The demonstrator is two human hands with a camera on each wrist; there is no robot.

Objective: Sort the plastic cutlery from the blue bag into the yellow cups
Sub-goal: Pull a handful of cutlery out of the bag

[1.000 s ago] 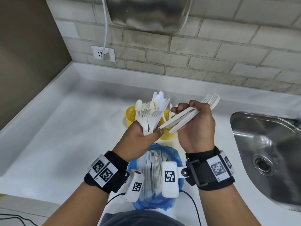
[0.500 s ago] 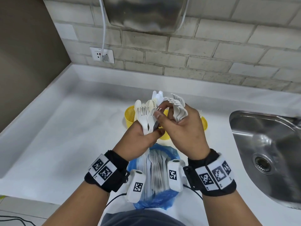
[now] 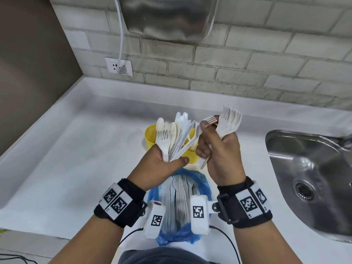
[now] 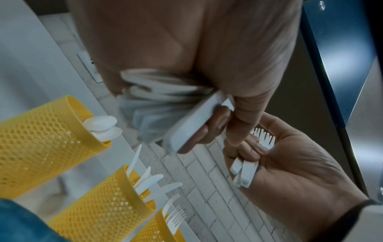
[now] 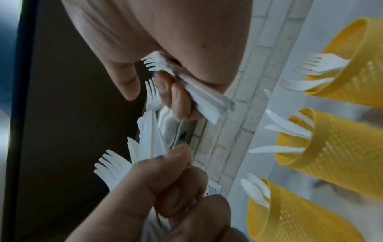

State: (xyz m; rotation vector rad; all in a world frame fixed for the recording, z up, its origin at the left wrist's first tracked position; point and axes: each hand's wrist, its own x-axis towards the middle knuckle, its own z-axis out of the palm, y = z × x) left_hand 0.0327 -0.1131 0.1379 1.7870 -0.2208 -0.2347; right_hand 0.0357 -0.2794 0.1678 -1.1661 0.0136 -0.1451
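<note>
Above the blue bag (image 3: pixel 202 180), both hands gripping forks (image 3: pixel 228 122)

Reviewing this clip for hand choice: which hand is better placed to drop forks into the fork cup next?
Right. The right hand already grips a sorted bunch of forks and sits nearest the fork cup. The left hand holds a mixed bundle that is unsorted.

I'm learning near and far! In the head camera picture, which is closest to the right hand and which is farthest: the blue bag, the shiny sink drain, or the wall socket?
From the right hand:
1. Blue plastic bag, just below the hand, toward the person.
2. Round metal sink drain, off to the right in the steel basin.
3. White wall socket, far up-left on the brick wall.
</note>
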